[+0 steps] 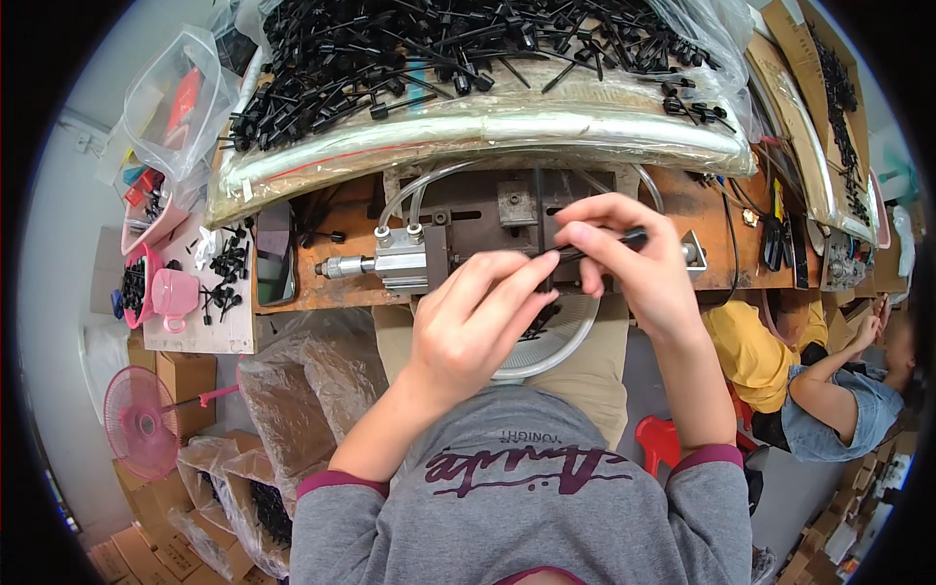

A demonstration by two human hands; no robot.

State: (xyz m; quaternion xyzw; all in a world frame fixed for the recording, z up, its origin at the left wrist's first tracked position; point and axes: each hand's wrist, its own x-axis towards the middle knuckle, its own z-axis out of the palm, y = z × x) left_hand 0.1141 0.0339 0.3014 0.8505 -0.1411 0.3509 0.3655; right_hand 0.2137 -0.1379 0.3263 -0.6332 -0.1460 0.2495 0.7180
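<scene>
Well, at the far left a pink fan (141, 424) stands below a pale surface (195, 339) that carries a pink mug (176, 297), a pink basket (150, 258) holding dark pieces, and a loose scatter of small black pieces (229, 261). Next comes the wooden surface (331, 291), with a dark shallow tray (276, 255) at its left end. Across the back stretches a broad plastic-wrapped tray (478, 135), heaped with black stemmed pieces (419, 49).

In front of that tray, toward the middle, a silver cylinder (401, 261) with clear tubes (419, 200) belongs to a metal fixture (517, 203). The left hand (468, 317) is just to the right of the cylinder, fingers bent and close together, tips right by the left end of a black part (635, 238); whether they grip it, I cannot tell. That part lies between the two hands, above the fixture, and the right hand (629, 258) pinches it between thumb and fingers, its rounded end showing at the right. Under the hands, at the lap, sits a pale round basket (580, 339) with black pieces in it.

Farther right are a red stool (658, 441), then a cardboard box (792, 93) with dark pieces, and a seated co-worker (840, 414) in denim.
</scene>
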